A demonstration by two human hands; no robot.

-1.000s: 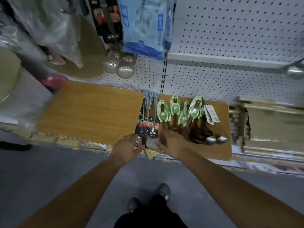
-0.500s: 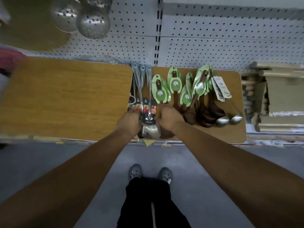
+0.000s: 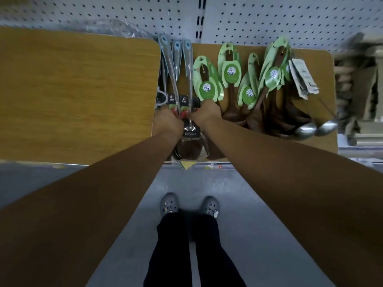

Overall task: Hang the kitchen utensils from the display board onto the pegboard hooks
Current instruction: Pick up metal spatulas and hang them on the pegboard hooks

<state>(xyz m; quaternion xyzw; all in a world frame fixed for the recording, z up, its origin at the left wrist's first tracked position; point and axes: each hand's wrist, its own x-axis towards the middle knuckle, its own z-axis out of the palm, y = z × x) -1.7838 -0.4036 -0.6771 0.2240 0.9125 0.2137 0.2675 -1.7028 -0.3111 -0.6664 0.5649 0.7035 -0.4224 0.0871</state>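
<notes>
Worktop (image 3: 72,90) bare on left board. My left hand (image 3: 167,123) and right hand (image 3: 205,114) both clamped on the steel spatulas (image 3: 182,79), lying between the boards, handles toward the pegboard (image 3: 269,19). Right of them: wooden spoons with green tags (image 3: 230,79), then steel ladles (image 3: 317,129) at board edge.

Three shiny metal spoons (image 3: 179,79) lay side by side on the brown display board (image 3: 323,65), at its 9 o'clock side. Their thin handles with blue tips pointed to 12 o'clock, toward the white pegboard (image 3: 269,19). Black labels wrapped their middles. Their bowls sat at 6 o'clock. Dark wooden spoons with green tags (image 3: 230,69) lay in a heap at 3 o'clock of them.
</notes>
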